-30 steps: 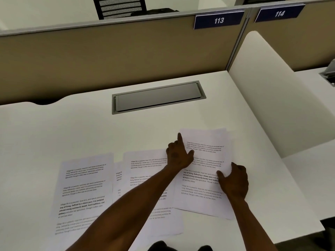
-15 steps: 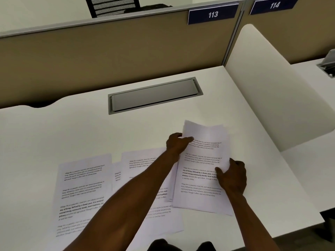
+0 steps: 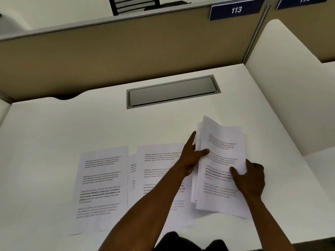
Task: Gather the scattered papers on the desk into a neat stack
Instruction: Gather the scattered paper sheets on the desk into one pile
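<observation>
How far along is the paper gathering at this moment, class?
Done: a few sheets form a bundle. In hand: left hand and right hand grip that bundle, its far edge raised. Left: the far-left sheet and overlapping middle sheets lie loose on the desk.

White desk [image 3: 54,127]: grey cable hatch [image 3: 173,91] set in rear; two overlapping printed sheets [image 3: 102,185] lying flat, nearer than the hatch.

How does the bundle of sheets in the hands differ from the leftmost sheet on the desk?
The held bundle is several sheets, its far edge lifted and fanned; the leftmost sheet appears single and lies flat on the desk. The bundle is gripped by the left hand and right hand; the leftmost sheet is untouched. The bundle sits on the right, the sheet on the left. Both are white pages with similar printed text.
</observation>
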